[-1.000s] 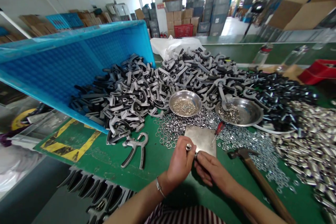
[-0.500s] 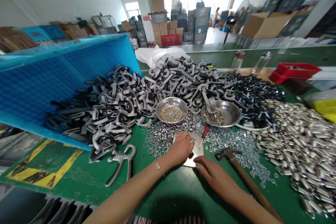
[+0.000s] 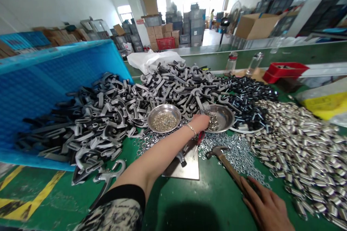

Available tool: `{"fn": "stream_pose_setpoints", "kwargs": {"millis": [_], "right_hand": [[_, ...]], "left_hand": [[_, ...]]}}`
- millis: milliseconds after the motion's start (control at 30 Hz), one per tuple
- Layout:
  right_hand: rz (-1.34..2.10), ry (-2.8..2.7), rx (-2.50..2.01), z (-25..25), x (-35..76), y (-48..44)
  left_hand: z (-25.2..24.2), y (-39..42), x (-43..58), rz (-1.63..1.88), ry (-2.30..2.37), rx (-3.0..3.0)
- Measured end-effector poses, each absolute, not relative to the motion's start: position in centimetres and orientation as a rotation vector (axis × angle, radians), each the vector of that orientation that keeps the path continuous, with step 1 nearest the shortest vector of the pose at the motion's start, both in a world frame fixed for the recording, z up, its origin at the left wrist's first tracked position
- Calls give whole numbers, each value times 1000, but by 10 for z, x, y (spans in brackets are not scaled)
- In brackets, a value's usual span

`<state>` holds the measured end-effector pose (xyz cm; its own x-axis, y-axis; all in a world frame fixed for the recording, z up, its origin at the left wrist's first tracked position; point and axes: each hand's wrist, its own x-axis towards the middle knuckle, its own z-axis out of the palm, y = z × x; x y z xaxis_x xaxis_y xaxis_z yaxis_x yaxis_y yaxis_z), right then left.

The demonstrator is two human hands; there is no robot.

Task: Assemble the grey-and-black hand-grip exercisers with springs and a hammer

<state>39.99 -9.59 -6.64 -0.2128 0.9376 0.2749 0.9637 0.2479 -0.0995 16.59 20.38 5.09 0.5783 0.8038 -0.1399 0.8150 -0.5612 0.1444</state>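
My left hand [image 3: 200,123] reaches across to the right-hand metal bowl [image 3: 229,119], its curled fingertips among the small metal pins [image 3: 213,122]; whatever they pinch is hidden. At the lower right, my right hand [image 3: 268,204] is closed round the wooden handle of a claw hammer [image 3: 229,166], whose head lies over the table. Under my left forearm is a flat metal plate [image 3: 192,171], with a dark-tipped metal part [image 3: 182,159] on it, partly covered by the arm. A red-handled screwdriver [image 3: 200,138] rests at the plate's upper right edge.
Another metal bowl [image 3: 164,118] holds tiny brass-coloured pieces. Loose washers [image 3: 238,151] surround the plate. Grey-and-black handles [image 3: 173,86] pile up behind and spill from a blue crate [image 3: 62,72]. Metal sleeves [image 3: 306,144] and black-headed screws [image 3: 252,97] are heaped at right.
My left hand has gone from the plate up to the right-hand bowl. My right hand has left the plate's edge and taken the hammer's handle. The view has shifted right.
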Motion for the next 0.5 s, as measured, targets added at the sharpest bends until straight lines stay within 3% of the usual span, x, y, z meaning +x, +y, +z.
{"fn": "stream_pose_setpoints", "kwargs": {"millis": [233,400,500], "right_hand": [[91,-2237,-1686,-32,377,-37],[749,-2126,-1776,4,374,-6],[908,-2004,-1734,20,373,-10]], "left_hand": [[57,198,168,-198,1443,2584],[59,189,177,-192,1442,2574],[57,188,175,-137,1434,2542]]}}
